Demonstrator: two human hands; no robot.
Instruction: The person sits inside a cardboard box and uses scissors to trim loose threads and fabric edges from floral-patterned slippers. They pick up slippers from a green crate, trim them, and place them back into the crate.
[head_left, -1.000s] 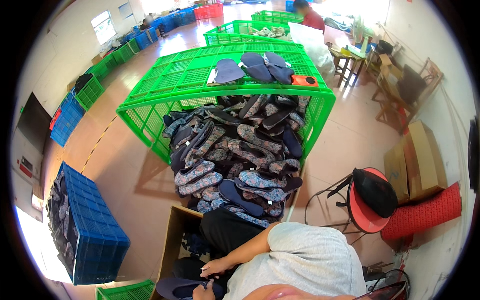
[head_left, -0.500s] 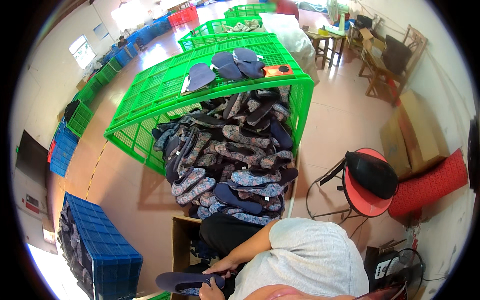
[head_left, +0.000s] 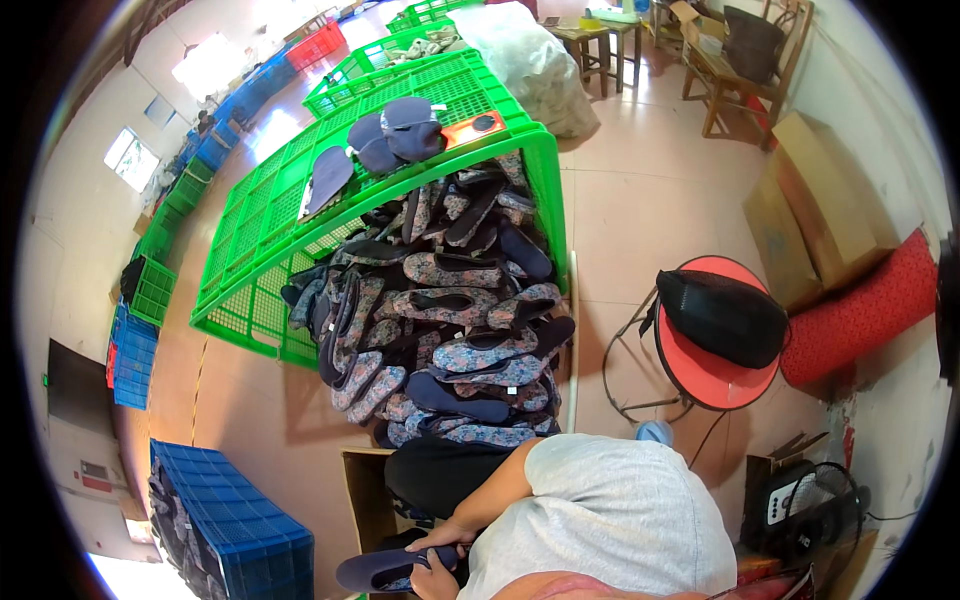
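Low in the head view, both my hands hold a slipper (head_left: 375, 570) with a dark navy sole and a bit of blue patterned cloth showing at its near side. My right hand (head_left: 448, 537), at the end of the bare forearm, closes on its upper edge. Below it my left hand (head_left: 436, 578) grips the same end, thumb on top. The fingers beneath are partly hidden. Beside my black trouser leg is an open cardboard box (head_left: 365, 490) with dark items inside. Ahead, floral slippers (head_left: 450, 302) spill in a heap from a tipped green plastic crate (head_left: 545, 170).
Dark insole-shaped pieces (head_left: 380, 140) and an orange item (head_left: 472, 129) lie on the crate's upper side. A blue crate (head_left: 240, 510) stands at lower left. A red stool (head_left: 730, 385) with a black cushion-like object, a red roll (head_left: 860, 310) and cardboard cartons (head_left: 820, 210) are on the right.
The view has shifted, so the crate and heap appear further left and the stool higher. Both hands still hold the slipper, with little visible change in grip.
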